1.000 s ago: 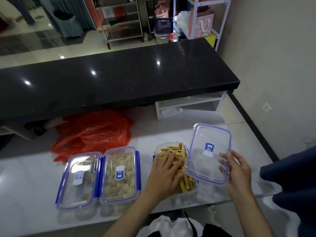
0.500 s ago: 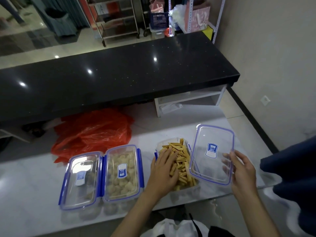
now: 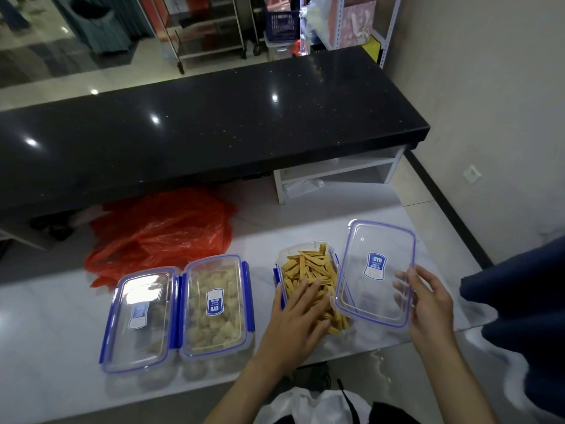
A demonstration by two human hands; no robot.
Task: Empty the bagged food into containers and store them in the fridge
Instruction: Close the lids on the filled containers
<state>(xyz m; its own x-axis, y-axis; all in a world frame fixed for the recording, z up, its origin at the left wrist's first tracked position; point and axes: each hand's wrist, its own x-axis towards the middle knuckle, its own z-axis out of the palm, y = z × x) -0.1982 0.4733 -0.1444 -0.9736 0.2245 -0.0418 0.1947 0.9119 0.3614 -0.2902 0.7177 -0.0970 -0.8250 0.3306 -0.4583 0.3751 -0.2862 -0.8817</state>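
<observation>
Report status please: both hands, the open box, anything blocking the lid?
Left hand flat on yellow strips, pressing. Right hand holds lid, tilted beside open box. Strips piled high; left hand is in lid's way.

Pale marbled surface (image 3: 46, 304) in foreground. Beyond it, long black speckled counter (image 3: 214, 127) with ceiling-light glints; white open shelf (image 3: 339, 174) beneath its right end. Beige wall (image 3: 489, 87) at right, socket (image 3: 472, 175) low down. Glossy tiled floor (image 3: 76, 78); metal racks (image 3: 208, 29) behind.
</observation>
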